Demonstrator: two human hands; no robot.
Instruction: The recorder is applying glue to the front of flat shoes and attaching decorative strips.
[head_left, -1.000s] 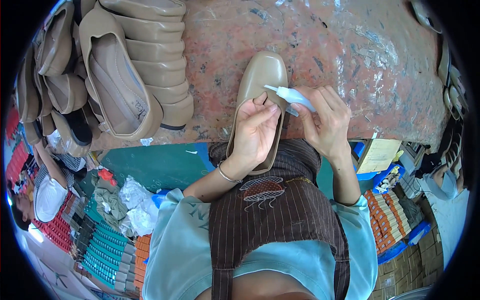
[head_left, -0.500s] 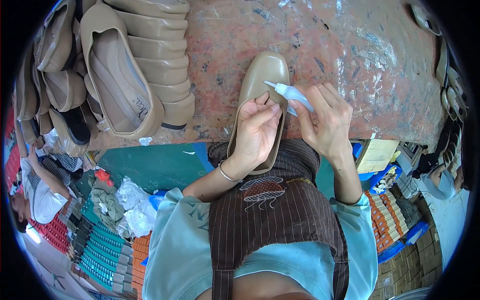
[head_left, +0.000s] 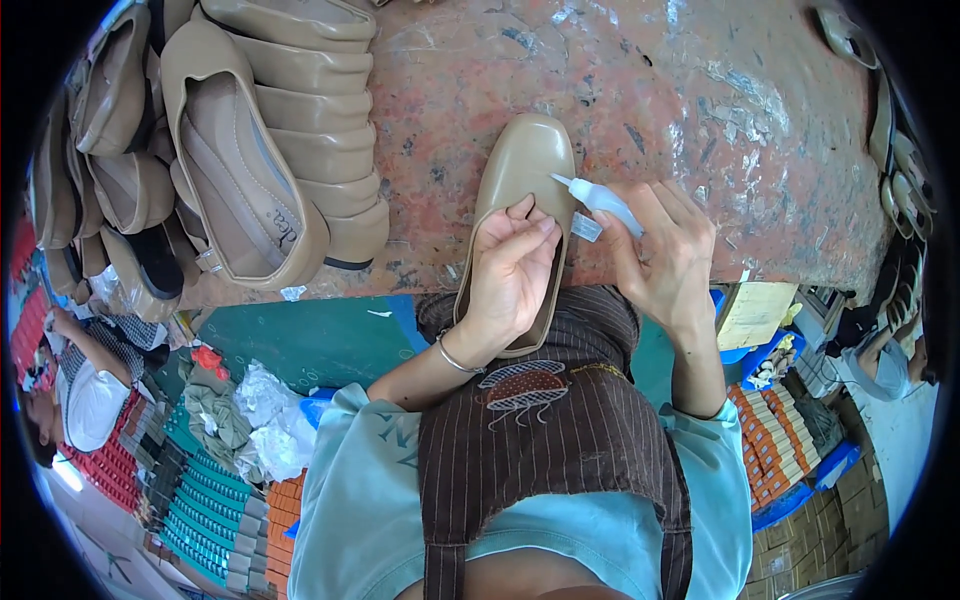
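Fingers of the right hand (head_left: 672, 255) grasp the bottle (head_left: 612, 207) by its body, its narrow tip (head_left: 561, 180) aimed left at the shoe (head_left: 527, 165). That tip has just shifted rightward: half a second ago it pointed at the middle of the toe, and now it is by the toe's right side. I take this to mean that the attention moves to another spot on the same shoe; whether the tip touches the leather, I cannot tell. More of the small label (head_left: 587, 228) now shows below the bottle (whether it is fixed there is unclear).

The shoe lies toe outward on the surface (head_left: 640, 110), its heel end reaching past the near edge, over the apron (head_left: 570, 460). It sits left of the right fingers, which are apart from it. The left hand (head_left: 508, 275) is at the shoe's opening, much as before, thumb and forefinger nearly meeting just below the tip; I cannot tell whether those fingers clasp the shoe or only rest there.
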